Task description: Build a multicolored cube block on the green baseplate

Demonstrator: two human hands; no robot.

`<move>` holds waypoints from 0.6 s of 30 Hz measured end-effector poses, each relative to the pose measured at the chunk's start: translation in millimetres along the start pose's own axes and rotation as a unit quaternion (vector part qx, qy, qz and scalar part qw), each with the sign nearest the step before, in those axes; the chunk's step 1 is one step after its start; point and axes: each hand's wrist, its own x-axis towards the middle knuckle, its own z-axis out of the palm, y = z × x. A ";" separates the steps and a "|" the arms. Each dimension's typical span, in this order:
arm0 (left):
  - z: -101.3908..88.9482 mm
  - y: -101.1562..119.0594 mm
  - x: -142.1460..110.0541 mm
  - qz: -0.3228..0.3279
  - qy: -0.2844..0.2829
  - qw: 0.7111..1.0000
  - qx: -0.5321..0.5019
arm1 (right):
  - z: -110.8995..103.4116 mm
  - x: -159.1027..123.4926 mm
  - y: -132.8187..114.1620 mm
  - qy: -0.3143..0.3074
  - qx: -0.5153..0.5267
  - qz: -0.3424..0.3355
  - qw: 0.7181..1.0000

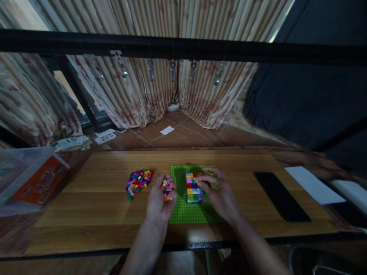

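Note:
My left hand is palm up and cupped around a handful of small coloured toy bricks, beside the left edge of a green studded baseplate. On that baseplate stands a block of bricks with rows of yellow, red, blue, white and green on top. My right hand reaches over the block from the right. Its thumb and forefinger are pinched at the top surface on a tiny brick, mostly hidden by the fingertips. The right part of the block is covered by this hand.
A loose pile of mixed bricks lies on the wooden table to the left. On the right is a black flat panel, with a white sheet beyond it. A clear plastic bin with an orange label stands at the left edge.

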 end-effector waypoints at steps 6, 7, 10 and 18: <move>4.9 -10.9 4.5 0.000 0.009 1.000 0.000 | 9.3 4.3 3.3 -0.002 0.045 0.031 0.999; 5.4 -12.2 4.9 -0.001 0.010 1.000 -0.001 | 11.1 5.2 4.4 -0.003 0.065 0.041 0.997; 5.5 -13.9 5.4 -0.007 0.012 1.000 -0.003 | 17.3 7.5 7.7 0.011 0.141 0.072 0.987; 3.1 -13.3 6.0 -0.002 0.019 1.000 -0.002 | 21.1 11.1 6.1 0.018 0.223 0.161 0.961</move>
